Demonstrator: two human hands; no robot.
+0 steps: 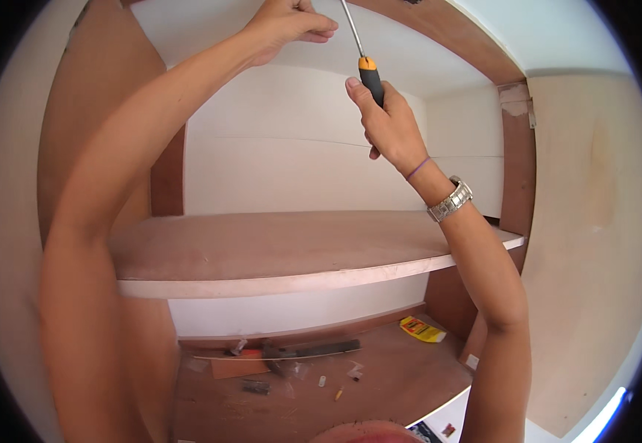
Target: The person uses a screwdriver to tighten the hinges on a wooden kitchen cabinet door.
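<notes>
Both my arms reach up inside a wooden cabinet. My right hand (391, 125) is closed on the dark, yellow-collared handle of a screwdriver (371, 81), whose metal shaft rises past the top edge of the view. To its upper left, my left hand (287, 26) is raised at the cabinet's upper front, close to the shaft, with fingers bent and drawn together; whatever it holds, if anything, is too hidden to tell. Above the hands runs a brown wooden frame (454, 40).
A brown shelf (284, 247) with a pale edge crosses below the hands. The lower shelf (402, 391) carries a hammer-like dark tool (328, 348), a yellow packet (422, 330), clear bags and several small bits. Open door panels (586, 221) flank the cabinet.
</notes>
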